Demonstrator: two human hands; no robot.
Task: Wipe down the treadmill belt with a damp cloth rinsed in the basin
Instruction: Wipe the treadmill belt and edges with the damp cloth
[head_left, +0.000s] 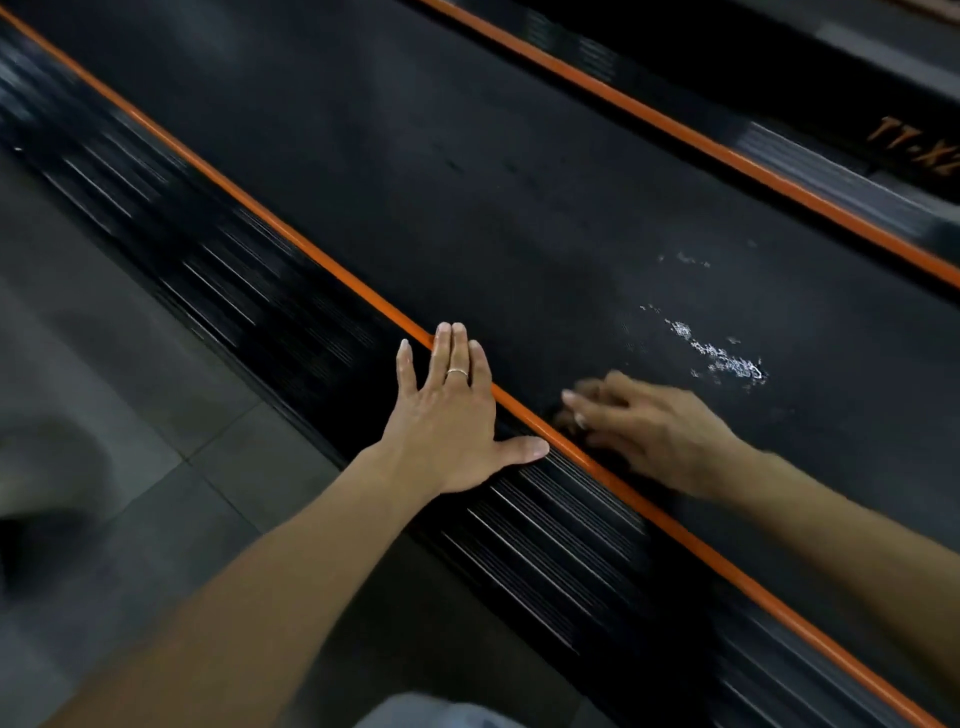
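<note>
The black treadmill belt (467, 171) runs diagonally across the view between two orange stripes. My left hand (452, 415) lies flat with spread fingers on the ribbed side rail (550, 525), its fingertips reaching the near orange stripe (332, 270). My right hand (649, 431) is motion-blurred and lies palm down on the belt just past that stripe. It presses a dark cloth (563, 418), of which only a small edge shows under the fingers. Glinting wet specks (727, 358) lie on the belt just beyond my right hand.
The far orange stripe (691, 135) and far side rail (831, 176) with orange lettering run along the upper right. Grey floor tiles (104, 364) lie to the left of the treadmill. The basin is out of view.
</note>
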